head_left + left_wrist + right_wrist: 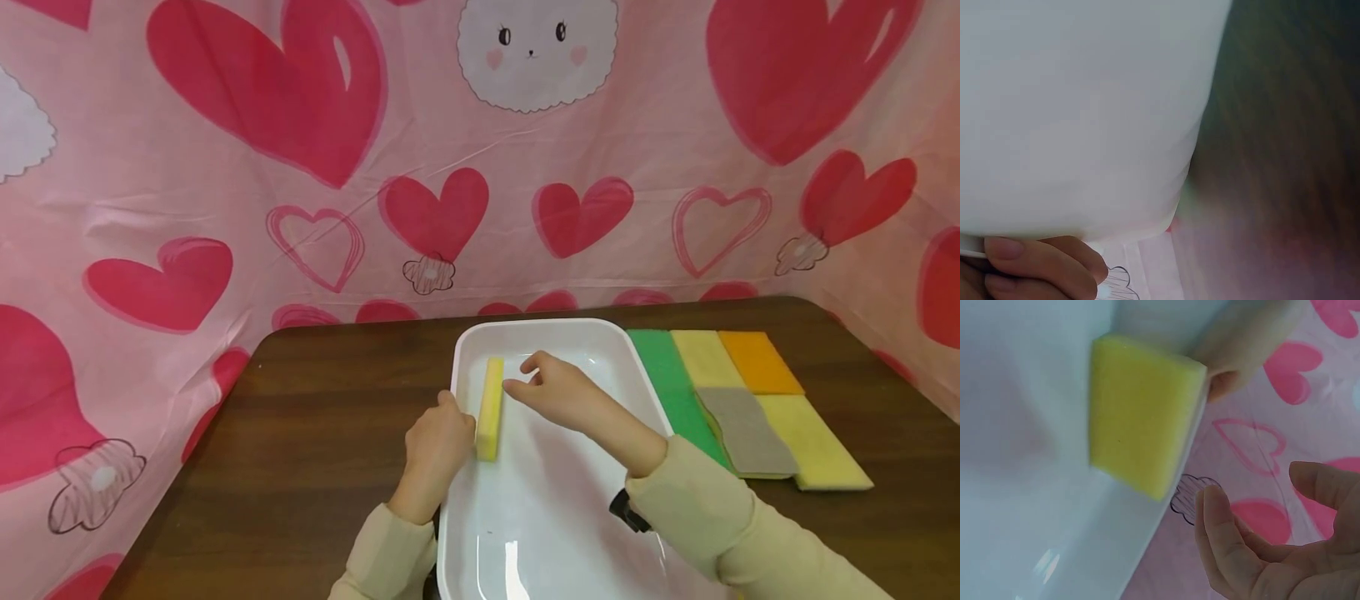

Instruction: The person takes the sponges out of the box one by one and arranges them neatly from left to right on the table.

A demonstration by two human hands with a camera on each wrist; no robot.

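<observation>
A yellow sponge block (491,408) stands on edge against the left wall of a white tray (555,508). At that side my left hand (438,442) grips the tray's rim, its fingers (1047,265) curled at the edge in the left wrist view. Just right of the sponge, above the tray, my right hand (558,392) has its thumb and fingers apart and holds nothing. The right wrist view shows the sponge's broad face (1138,419) against the wall, apart from the right hand's fingers.
On the brown table (337,467), right of the tray, lie several flat cloths or sponges: green (660,367), pale yellow (705,358), orange (761,362) and grey (750,429). A pink heart-patterned sheet (510,142) hangs behind the table.
</observation>
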